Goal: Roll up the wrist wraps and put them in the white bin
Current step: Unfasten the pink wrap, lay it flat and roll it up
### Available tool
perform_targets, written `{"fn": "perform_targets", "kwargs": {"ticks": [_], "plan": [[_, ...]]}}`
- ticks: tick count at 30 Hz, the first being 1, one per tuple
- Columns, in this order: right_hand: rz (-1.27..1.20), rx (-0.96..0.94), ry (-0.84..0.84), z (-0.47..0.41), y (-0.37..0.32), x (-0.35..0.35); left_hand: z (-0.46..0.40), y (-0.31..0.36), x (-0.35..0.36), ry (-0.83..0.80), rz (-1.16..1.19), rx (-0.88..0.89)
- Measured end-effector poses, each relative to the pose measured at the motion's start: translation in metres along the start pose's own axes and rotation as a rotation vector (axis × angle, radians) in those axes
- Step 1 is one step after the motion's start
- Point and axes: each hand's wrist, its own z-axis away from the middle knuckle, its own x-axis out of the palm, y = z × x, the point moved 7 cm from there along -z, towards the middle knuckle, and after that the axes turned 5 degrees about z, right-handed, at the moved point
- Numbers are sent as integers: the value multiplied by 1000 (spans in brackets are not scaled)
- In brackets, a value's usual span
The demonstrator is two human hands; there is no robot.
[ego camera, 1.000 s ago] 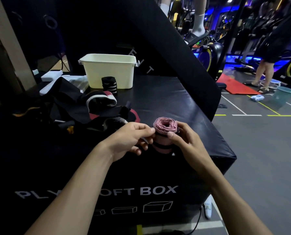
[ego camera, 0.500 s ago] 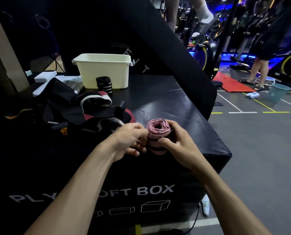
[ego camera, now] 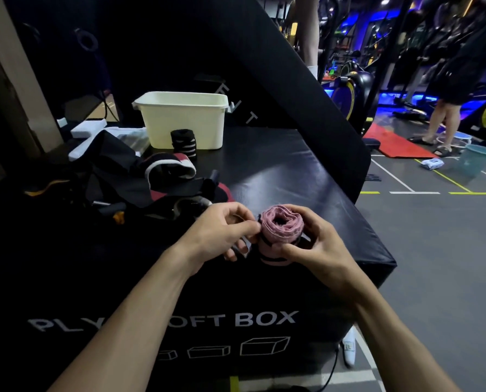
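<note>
A rolled pink wrist wrap (ego camera: 281, 227) with black stripes stands on end at the front edge of the black soft box (ego camera: 278, 171). My right hand (ego camera: 318, 244) curls round its right side. My left hand (ego camera: 225, 230) pinches the wrap's black strap end against its left side. The white bin (ego camera: 182, 120) stands at the back of the box. A rolled black wrap (ego camera: 183, 142) with white stripes stands just in front of the bin. A black, white and red wrap (ego camera: 168, 168) lies loose in the pile to the left.
A heap of black straps and gear (ego camera: 100, 179) covers the box's left half. A slanted black pad (ego camera: 292, 89) rises behind the box on the right. Grey gym floor, a person's legs (ego camera: 442, 123) and a teal bucket (ego camera: 476, 159) lie far right.
Both hands have stayed on the pink roll. The roll has dropped slightly and tilted its open end more toward me; my left fingers have shifted on the strap end.
</note>
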Motion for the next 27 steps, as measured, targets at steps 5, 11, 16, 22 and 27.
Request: {"fn": "perform_targets", "kwargs": {"ticks": [5, 11, 16, 22, 27], "plan": [[5, -3, -36, 1, 2, 5, 3, -4, 4, 6, -5, -43], [1, 6, -34, 2, 5, 7, 3, -6, 8, 74, -9, -25], [93, 10, 32, 2, 5, 10, 1, -1, -8, 223, -28, 114], [350, 39, 345, 5, -10, 9, 9, 20, -6, 114, -214, 381], [314, -3, 115, 1, -12, 29, 15, 27, -16, 323, -393, 539]]}}
